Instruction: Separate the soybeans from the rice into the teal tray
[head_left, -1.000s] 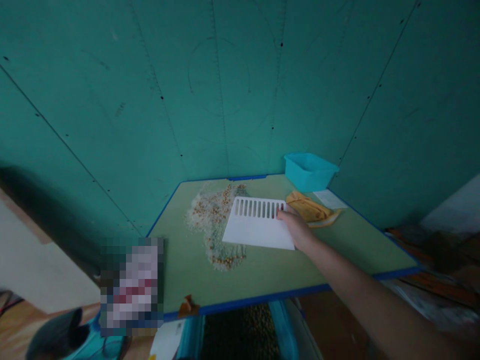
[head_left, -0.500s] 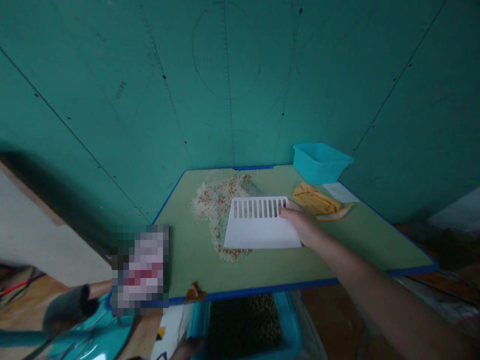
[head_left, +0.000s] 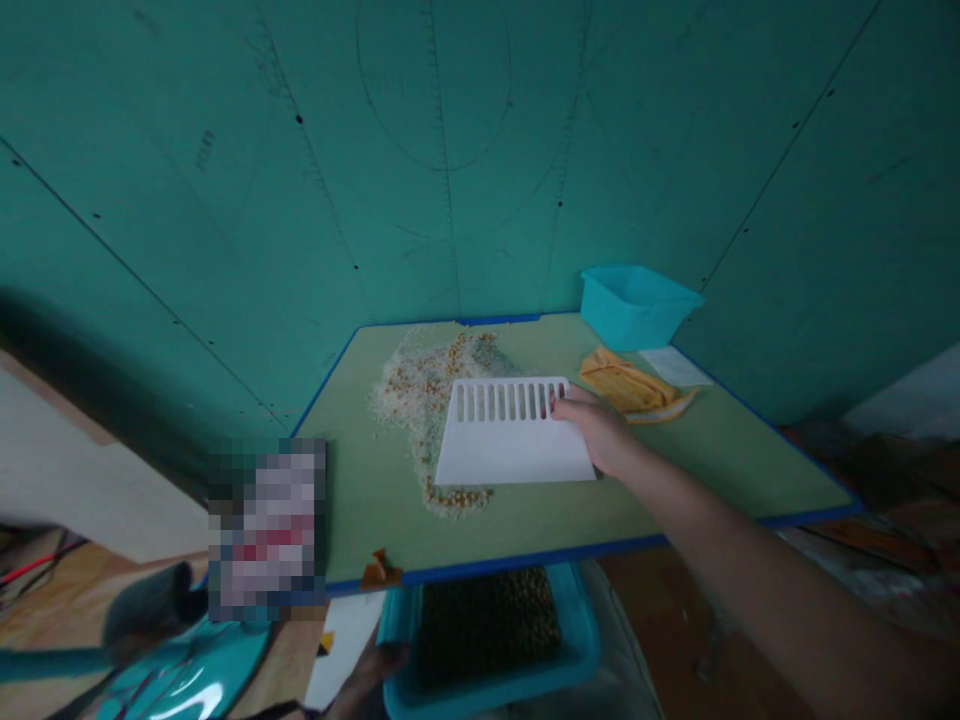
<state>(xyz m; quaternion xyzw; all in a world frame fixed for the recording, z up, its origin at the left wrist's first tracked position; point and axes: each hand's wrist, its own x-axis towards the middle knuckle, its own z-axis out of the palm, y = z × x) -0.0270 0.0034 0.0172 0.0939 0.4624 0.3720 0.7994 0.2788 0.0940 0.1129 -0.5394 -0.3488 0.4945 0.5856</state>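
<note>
My right hand (head_left: 598, 436) grips the right end of a white slotted scraper (head_left: 512, 443), which rests on the green table (head_left: 697, 470). The scraper's left edge sits against a spread of mixed grains and seeds (head_left: 424, 396) on the table's far left part. Below the table's near edge, my left hand (head_left: 375, 668) touches the left rim of a blue tub (head_left: 491, 640) filled with dark seeds; its fingers are mostly hidden.
An empty turquoise tub (head_left: 636, 303) stands at the table's far right corner, with a yellow cloth (head_left: 628, 387) and a white paper (head_left: 673, 366) beside it. A small orange scrap (head_left: 380, 571) lies at the near edge. Teal walls enclose the table behind.
The scraper and my right hand have slid slightly left and toward me, dragging grains along. My left hand and the blue tub under the table's edge have come more into view.
</note>
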